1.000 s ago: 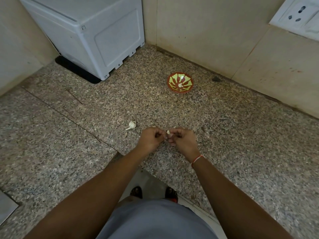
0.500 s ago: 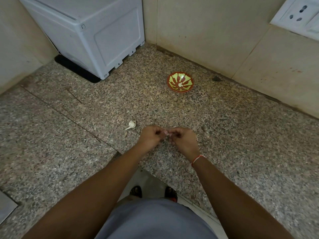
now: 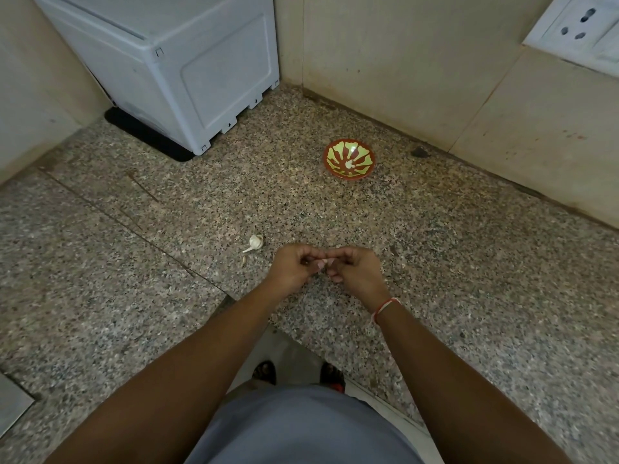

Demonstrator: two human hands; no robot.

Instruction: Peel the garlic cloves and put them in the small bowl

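Note:
Over the speckled granite counter, my left hand (image 3: 294, 267) and my right hand (image 3: 355, 271) meet fingertip to fingertip and pinch a small pale garlic clove (image 3: 322, 262) between them; most of the clove is hidden by the fingers. A white garlic bulb piece (image 3: 255, 243) with a short stem lies on the counter just left of my left hand, with a tiny scrap of peel (image 3: 244, 260) below it. The small red bowl (image 3: 348, 159) with a yellow-green pattern stands farther back, near the wall, and looks empty.
A large white plastic appliance (image 3: 187, 72) on a black mat fills the back left corner. Beige walls close the counter at the back and right, with a white socket plate (image 3: 579, 28) at the top right. The counter's front edge (image 3: 291, 339) runs just below my forearms.
Both hands stayed in place over the counter. The clove's pale tip showed between the fingers a second ago; the fingers now cover more of it.

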